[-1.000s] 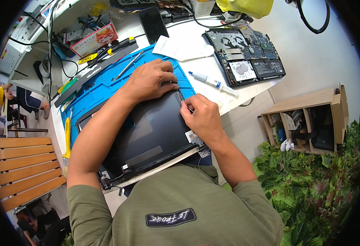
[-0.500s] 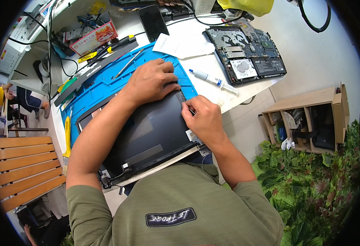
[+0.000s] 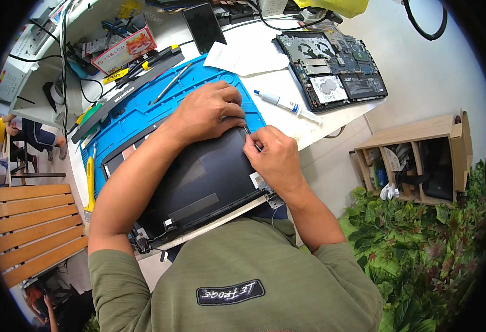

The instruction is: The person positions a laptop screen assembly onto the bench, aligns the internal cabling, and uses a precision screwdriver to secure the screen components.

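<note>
A black laptop lid (image 3: 193,177) lies across the blue silicone mat (image 3: 104,138), with metal hinges and cables along its near edge. At its upper right corner my left hand (image 3: 212,110) has its fingers curled over the edge, gripping it. Just below, my right hand (image 3: 270,155) pinches the right edge of the lid between thumb and forefinger; exactly what part is between them is too small to make out. A grey stick tool (image 3: 171,83) rests on the mat, and a syringe (image 3: 284,105) lies on the table right of my hands.
An opened laptop base (image 3: 337,69) sits at the back right, beside white paper (image 3: 245,59) and a black phone (image 3: 201,30). Tools and a box (image 3: 124,50) crowd the back left. A wooden shelf unit (image 3: 409,133) and greenery are right, a slatted bench (image 3: 32,221) left.
Both hands hold nearly the same places on the lid's right edge, with slight finger movement. The view has shifted a little, so the far items appear slightly higher.
</note>
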Motion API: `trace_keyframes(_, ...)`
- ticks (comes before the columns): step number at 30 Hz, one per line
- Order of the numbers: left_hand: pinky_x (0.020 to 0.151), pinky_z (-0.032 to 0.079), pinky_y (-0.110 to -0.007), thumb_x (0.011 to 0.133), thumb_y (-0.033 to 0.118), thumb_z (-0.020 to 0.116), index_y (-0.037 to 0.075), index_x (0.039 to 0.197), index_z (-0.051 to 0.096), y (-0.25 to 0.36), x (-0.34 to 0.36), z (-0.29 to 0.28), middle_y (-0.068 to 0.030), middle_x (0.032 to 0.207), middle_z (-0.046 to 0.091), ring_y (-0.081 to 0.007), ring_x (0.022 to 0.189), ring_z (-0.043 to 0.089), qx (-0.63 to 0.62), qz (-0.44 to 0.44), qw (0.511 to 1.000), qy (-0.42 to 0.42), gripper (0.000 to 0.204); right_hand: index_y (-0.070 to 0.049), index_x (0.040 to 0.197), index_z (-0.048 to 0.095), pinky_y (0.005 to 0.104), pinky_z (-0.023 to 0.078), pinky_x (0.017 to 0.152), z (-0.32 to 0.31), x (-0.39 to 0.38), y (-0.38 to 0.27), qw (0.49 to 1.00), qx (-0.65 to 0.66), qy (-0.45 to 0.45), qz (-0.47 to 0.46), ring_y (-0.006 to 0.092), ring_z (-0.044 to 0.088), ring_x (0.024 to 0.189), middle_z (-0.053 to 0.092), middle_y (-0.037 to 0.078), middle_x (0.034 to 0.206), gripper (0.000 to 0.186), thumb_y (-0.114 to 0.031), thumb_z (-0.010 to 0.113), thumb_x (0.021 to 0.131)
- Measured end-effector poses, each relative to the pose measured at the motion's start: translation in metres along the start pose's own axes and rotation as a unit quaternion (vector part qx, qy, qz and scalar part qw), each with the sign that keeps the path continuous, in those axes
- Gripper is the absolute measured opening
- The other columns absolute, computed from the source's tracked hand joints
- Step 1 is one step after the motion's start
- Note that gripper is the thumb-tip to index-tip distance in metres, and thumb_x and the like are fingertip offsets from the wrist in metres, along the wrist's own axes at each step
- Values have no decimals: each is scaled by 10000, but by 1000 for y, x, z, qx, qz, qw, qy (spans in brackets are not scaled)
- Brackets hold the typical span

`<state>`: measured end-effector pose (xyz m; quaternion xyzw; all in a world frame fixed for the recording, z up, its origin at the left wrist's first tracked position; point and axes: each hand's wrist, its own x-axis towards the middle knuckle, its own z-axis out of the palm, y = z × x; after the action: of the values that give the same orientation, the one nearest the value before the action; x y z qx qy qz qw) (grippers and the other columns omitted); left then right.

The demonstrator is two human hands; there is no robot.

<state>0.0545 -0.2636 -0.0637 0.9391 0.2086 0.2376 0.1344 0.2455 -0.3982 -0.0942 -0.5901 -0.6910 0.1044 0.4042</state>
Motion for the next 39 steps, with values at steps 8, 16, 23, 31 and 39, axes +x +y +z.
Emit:
trace_keyframes(8,871,594,-384,833,174,903,131,896,856,7,1,3,5,1029,743,-234,1030,702,10,-20,1000,-11,89,-8,848,716,471,574,631,-15,-11,-5,999,14,-26,-14,370,690,699,667,158,822,75,-31,782,876)
trace_keyframes(16,855,588,-387,827,188,913,150,907,868,13,2,6,11,1025,736,-231,1002,693,-17,-14,1000,-17,99,-5,855,704,490,584,688,-23,-11,-6,998,-9,-58,-21,381,698,752,656,151,827,74,-23,774,870)
trace_keyframes(23,855,584,-389,821,191,918,150,912,869,13,2,6,7,1029,738,-237,999,696,-33,-16,999,-29,111,2,940,749,482,595,711,-26,-16,-7,997,-19,-72,-27,378,714,783,667,160,880,70,-18,766,875)
trace_keyframes(31,847,586,-396,824,209,922,145,896,863,18,3,8,1,1028,741,-245,998,700,-27,-1,999,-25,113,11,959,758,485,593,706,-26,-19,-5,999,7,-53,-10,384,713,779,677,168,879,85,-16,767,878)
trace_keyframes(39,825,595,-391,835,199,916,119,870,829,25,-3,11,6,1019,739,-236,988,701,2,12,1000,7,123,-10,1031,794,417,562,609,-33,-33,-7,999,7,-38,-28,309,682,656,692,119,881,161,24,799,874)
